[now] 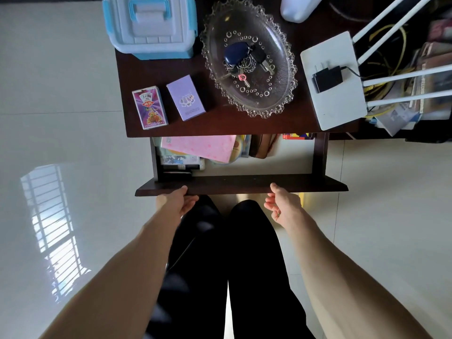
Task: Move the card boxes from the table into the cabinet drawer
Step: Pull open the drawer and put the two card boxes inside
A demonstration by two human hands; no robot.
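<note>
Two card boxes lie on the dark wooden table [220, 123] near its front left corner: a purple-and-red box [149, 107] and, to its right, a lilac box [186, 97]. Below the tabletop the drawer [244, 185] stands pulled out, with a bare pale floor on its right half. My left hand [179, 200] rests at the drawer's front panel, thumb on top and fingers curled under the edge. My right hand [281, 203] is just below the same panel, thumb touching its edge, fingers loosely spread and holding nothing.
The drawer's left half holds a pink booklet [203, 146], papers and a brown case [263, 146]. On the table stand a blue-lidded plastic box [150, 25], a glass dish [247, 57] with keys, and a white router [335, 79] with a black plug. Cables and books crowd the right.
</note>
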